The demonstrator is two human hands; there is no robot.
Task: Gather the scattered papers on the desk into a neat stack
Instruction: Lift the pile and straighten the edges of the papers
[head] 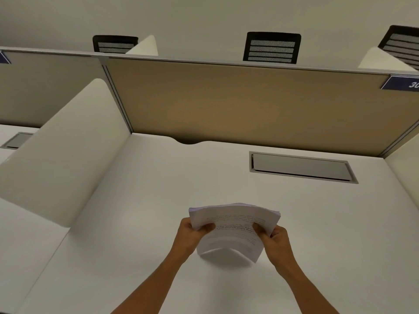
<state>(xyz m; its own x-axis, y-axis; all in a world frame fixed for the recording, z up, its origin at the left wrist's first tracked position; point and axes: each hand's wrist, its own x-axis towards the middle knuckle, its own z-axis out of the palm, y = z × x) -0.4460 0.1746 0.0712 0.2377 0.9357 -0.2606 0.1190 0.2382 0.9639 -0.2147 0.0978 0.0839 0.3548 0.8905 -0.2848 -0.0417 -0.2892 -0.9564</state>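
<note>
Both hands are holding the papers point(233, 230) above the desk point(136, 223), near its front middle. The left hand point(192, 234) and right hand point(275, 239) are closing their fingers on opposite side edges, probably so the sheets can be squared together; the bundle is bowing between them.

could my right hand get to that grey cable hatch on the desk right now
Probably not right away: the right hand is gripping the paper stack together with the left hand. The desk between it and the hatch is clear.
</note>
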